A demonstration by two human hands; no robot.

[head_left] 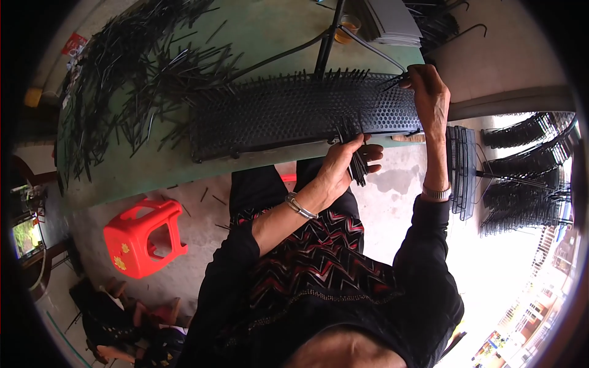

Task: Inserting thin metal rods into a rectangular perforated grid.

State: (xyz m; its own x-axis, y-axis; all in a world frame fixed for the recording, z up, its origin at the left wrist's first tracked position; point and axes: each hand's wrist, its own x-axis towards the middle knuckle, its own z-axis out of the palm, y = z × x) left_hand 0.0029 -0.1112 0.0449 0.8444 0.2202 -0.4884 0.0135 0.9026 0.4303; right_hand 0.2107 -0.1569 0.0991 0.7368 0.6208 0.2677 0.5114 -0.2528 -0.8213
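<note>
"In the head view, where does the perforated black panel (264, 116) lie?"

"On the green table (264, 24), just beyond the person's body. Its long axis runs left to right, rising a little toward the right end."

"And which hand is nearer to it?"

"Both are at it — but at different places. The right hand (431, 95) is over the far right corner; the left hand (340, 161) is at the near edge, right of the middle."

"What are the fingers doing?"

"The right thumb and fingertips are pinched together, on what looks like one thin black strip (391, 86) pointing left, toward the panel. The left thumb presses a bundle of black strips (358, 170) against the fingers, which are partly spread; the bundle's upper ends fan out over the near edge."

"How do the arms stand?"

"The right forearm comes almost straight up the view, its wrist bent so the fingers point left. The left forearm slants from lower left to upper right, palm turned inward."

"Anything along the far edge?"

"A row of strip ends (294, 77) juts up there — and a loose heap of strips (116, 80) covers the table's left side."
</note>
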